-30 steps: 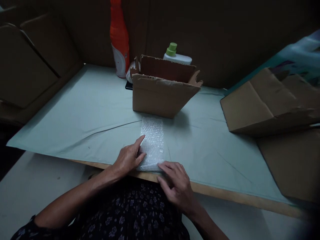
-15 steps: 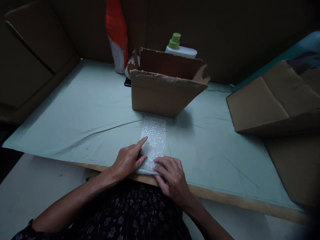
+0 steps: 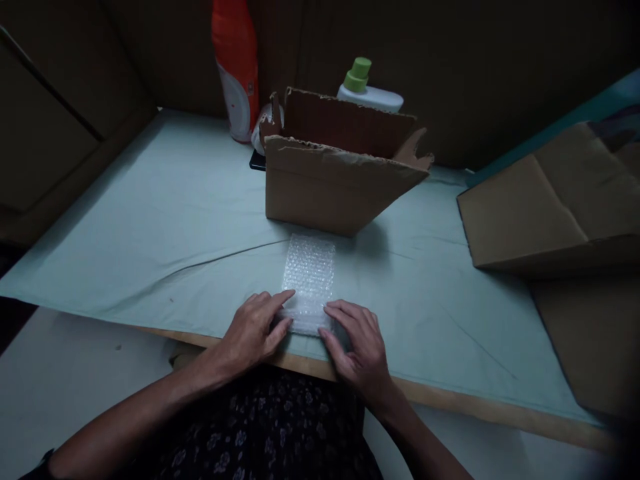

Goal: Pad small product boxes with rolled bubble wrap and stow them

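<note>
A strip of clear bubble wrap (image 3: 309,267) lies flat on the cloth-covered table, its near end folded over into a flat layer. My left hand (image 3: 257,327) grips the left edge of that fold, forefinger on top and thumb at the near corner. At the right edge, my right hand (image 3: 356,340) holds the fold between thumb and fingers. Whether anything is wrapped inside the fold, I cannot tell.
An open cardboard box (image 3: 340,183) stands just beyond the wrap. Behind it are a red and white bottle (image 3: 237,80), a white bottle with a green cap (image 3: 370,97) and a dark flat object (image 3: 257,161). More cardboard boxes (image 3: 530,207) sit at the right.
The near end of the bubble wrap has been folded farther from me, so the strip is shorter. My right hand has shifted right and slightly away, to the fold's right edge.
</note>
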The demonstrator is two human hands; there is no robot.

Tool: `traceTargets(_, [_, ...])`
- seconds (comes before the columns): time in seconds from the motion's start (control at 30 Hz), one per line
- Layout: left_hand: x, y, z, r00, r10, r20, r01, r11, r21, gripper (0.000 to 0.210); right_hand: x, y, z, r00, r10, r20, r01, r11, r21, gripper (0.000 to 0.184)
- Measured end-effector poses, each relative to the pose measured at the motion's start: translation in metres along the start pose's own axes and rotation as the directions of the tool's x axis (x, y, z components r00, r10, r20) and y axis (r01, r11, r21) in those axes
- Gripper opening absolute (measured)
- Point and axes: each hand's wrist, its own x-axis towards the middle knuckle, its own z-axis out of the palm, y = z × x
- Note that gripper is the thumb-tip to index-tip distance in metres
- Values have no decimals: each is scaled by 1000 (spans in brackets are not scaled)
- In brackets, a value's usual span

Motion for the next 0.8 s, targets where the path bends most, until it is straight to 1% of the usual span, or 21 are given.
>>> traceTargets(0.03, [4, -2, 2, 1000, -3, -11, 3, 1000, 18, 40, -1, 0, -1, 999, -33, -10, 32, 998, -53, 27])
traceTargets(0.07, [7, -3, 4, 1000, 3, -24, -2, 999, 38, 40, -1, -1, -2, 998, -64, 11, 64, 993, -95, 27])
traceTargets(0.13, [12, -3, 4, 997, 33, -64, -27, 996, 85, 38, -1, 0, 0, 989, -102, 105, 117, 983, -143, 25])
traceTargets(0.2, [13, -2, 2, 992, 82, -91, -72, 991, 115, 39, 1, 2, 3, 979, -106, 173, 133, 979, -153, 24])
traceTargets(0.27, [11, -1, -4, 986, 153, -65, -145, 983, 111, 45, 5, 4, 5, 982, -86, 165, 105, 989, -108, 23])
traceTargets(0.33, [7, 1, -9, 979, 203, -4, -202, 976, 75, 46, 9, 6, 5, 985, -52, 164, 53, 999, -4, 22])
traceTargets(0.4, [3, 1, -13, 981, 193, 33, -194, 981, 19, 45, 12, 6, 3, 979, -19, 205, -1, 995, 98, 20])
traceTargets(0.47, [1, 0, -13, 991, 132, 31, -131, 991, -19, 44, 12, 7, 1, 975, 1, 223, -28, 993, 119, 20])
traceTargets(0.53, [4, -1, -10, 998, 65, 11, -65, 998, -3, 42, 12, 9, -1, 986, 11, 168, -20, 998, 51, 23])
traceTargets(0.6, [9, -3, -7, 999, 39, -17, -38, 997, 63, 40, 11, 11, -2, 993, -11, 116, 17, 999, -48, 28])
traceTargets(0.63, [12, -4, -5, 999, 41, -33, -37, 994, 101, 39, 10, 11, -2, 992, -32, 123, 43, 995, -90, 30])
traceTargets(0.7, [17, -5, -4, 996, 70, -63, -60, 986, 158, 40, 11, 12, 0, 980, -74, 187, 102, 984, -145, 31])
traceTargets(0.77, [19, -4, -5, 990, 127, -65, -115, 979, 170, 44, 13, 13, 2, 967, -89, 239, 129, 979, -157, 27])
traceTargets(0.8, [19, -3, -6, 985, 167, -50, -157, 975, 159, 46, 14, 13, 3, 967, -86, 239, 123, 982, -145, 25])
